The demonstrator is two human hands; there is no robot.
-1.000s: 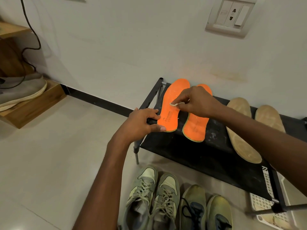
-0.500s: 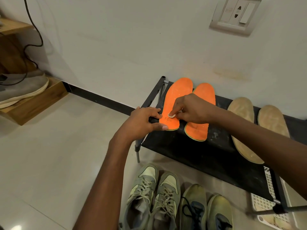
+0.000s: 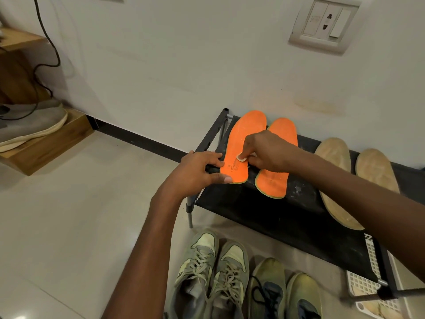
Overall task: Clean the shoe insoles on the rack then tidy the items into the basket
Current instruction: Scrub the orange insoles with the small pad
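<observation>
While the left hand (image 3: 199,170) steadies the orange insole (image 3: 243,143), the right hand (image 3: 266,151) presses a white pad (image 3: 242,158) onto it

Two pairs of insoles lie on the rack (image 3: 287,217) against the wall: one pair (image 3: 239,143) at its left end, the other pair (image 3: 340,171) toward its right end. Two pairs of shoes (image 3: 232,277) stand on the floor before the rack. A basket (image 3: 368,282) sits under its right front corner.
</observation>
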